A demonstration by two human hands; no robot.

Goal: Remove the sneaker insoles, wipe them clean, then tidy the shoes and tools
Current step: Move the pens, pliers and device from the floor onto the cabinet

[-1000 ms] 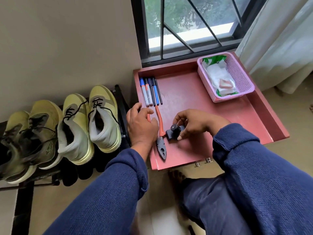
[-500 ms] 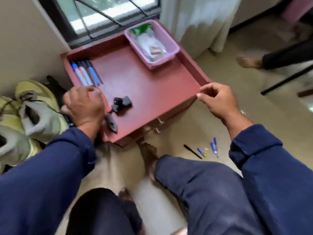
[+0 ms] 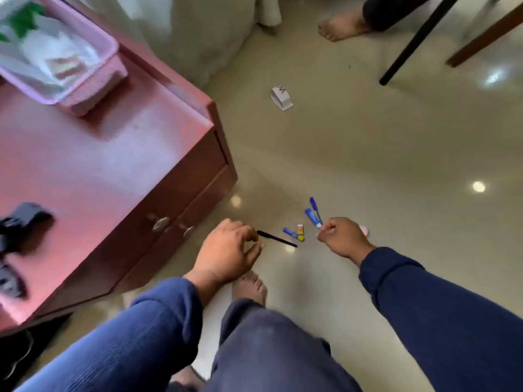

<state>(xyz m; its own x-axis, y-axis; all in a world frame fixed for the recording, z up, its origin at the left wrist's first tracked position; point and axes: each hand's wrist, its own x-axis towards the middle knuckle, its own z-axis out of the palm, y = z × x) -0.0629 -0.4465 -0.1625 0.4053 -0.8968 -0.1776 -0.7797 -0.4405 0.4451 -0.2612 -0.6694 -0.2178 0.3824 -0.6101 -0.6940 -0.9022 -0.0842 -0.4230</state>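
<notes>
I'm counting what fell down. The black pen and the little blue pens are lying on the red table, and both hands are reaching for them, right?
Not quite: in the head view the black pen and little blue pens lie on the floor, not the red table. Both the left hand and right hand do reach for them.

black pen (image 3: 276, 238), blue markers (image 3: 313, 216); pink basket (image 3: 93, 89), red cabinet (image 3: 119, 154)

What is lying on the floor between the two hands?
Head view: between left hand and right hand lie a black pen and small blue marker with yellow bits.
</notes>
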